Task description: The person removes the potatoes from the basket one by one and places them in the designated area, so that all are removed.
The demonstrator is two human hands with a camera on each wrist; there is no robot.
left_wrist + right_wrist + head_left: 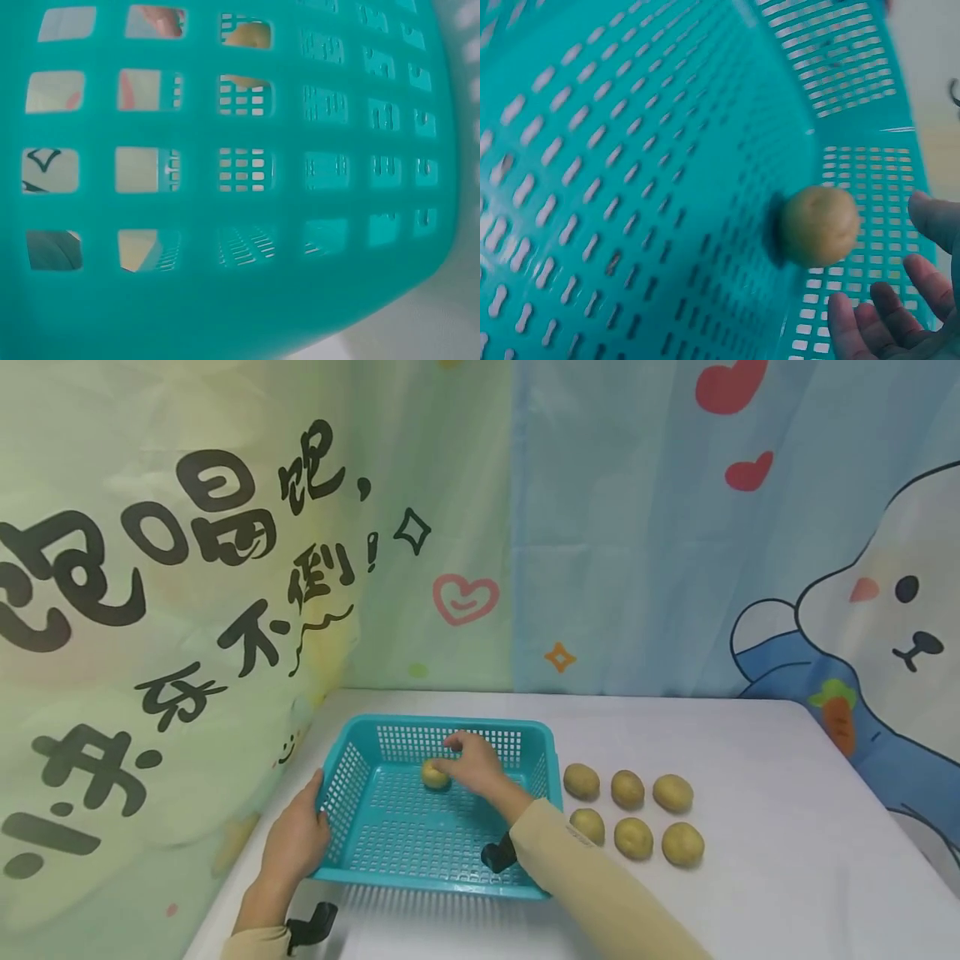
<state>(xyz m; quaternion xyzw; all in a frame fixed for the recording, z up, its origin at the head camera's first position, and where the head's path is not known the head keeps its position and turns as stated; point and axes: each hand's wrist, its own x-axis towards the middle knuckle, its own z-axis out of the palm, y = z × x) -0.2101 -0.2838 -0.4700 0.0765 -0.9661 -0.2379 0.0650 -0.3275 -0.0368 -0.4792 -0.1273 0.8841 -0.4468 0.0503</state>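
A turquoise plastic basket (420, 887) with perforated walls stands on the white table. My left hand (296, 835) holds its left rim; the left wrist view is filled by the basket's perforated side wall (195, 307). One potato (820, 226) lies on the basket floor near the far wall. My right hand (476, 768) reaches over that potato inside the basket. In the right wrist view the right fingers (889, 311) are spread and apart from the potato, with nothing between them.
Several potatoes (633, 838) sit in two rows on the table, just right of the basket. Behind the table hangs a printed curtain (615, 527) with hearts, writing and a cartoon bear. My right sleeve (592, 877) crosses the basket's right rim.
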